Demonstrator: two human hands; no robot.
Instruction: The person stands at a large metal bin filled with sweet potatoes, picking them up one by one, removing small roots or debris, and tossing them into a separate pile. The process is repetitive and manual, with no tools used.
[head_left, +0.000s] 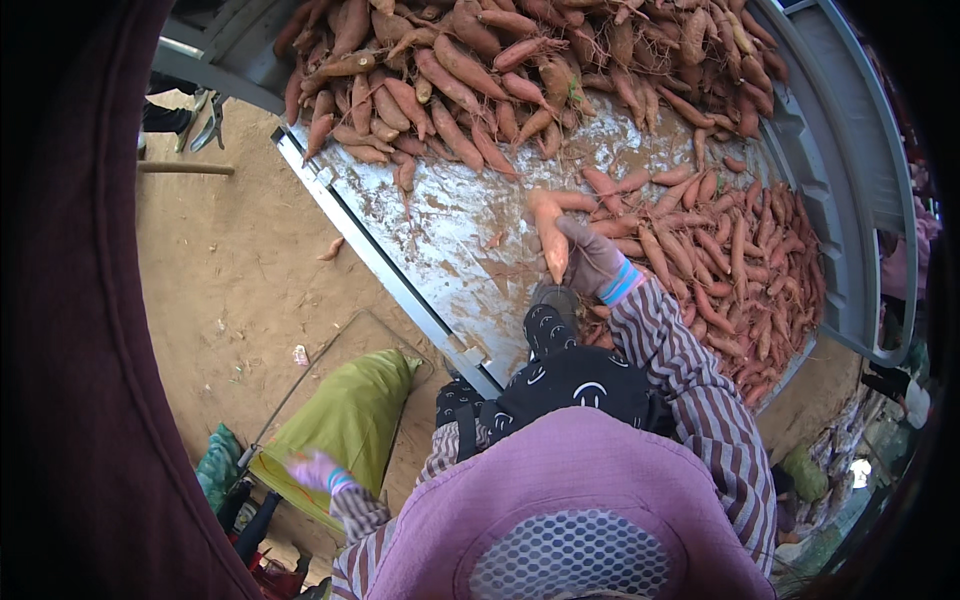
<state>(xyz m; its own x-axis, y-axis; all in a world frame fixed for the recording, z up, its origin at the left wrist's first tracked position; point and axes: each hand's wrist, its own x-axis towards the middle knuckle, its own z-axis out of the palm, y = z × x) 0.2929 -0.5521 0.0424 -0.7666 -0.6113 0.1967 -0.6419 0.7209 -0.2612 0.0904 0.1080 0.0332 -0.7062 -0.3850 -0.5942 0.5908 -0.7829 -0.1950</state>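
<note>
My right hand (592, 259), in a dirty glove with a blue-striped cuff, holds a forked sweet potato (553, 232) above the metal truck bed (457, 232). My left hand (313, 471), in a pale purple glove, is blurred by motion over the lower left end of a full yellow-green woven sack (352, 405); its fingers look apart, and nothing shows in it. One heap of sweet potatoes (457, 67), with roots and soil on them, lies along the far side of the bed. Another heap of smaller sweet potatoes (720, 262) lies right of my right hand.
A raised metal edge (375, 262) bounds the bed on the left, and a metal side panel (847, 165) on the right. On the dirt ground are a loose sweet potato (331, 249), a pole (187, 168) and a green bag (219, 461). Another person's legs (166, 118) show at upper left.
</note>
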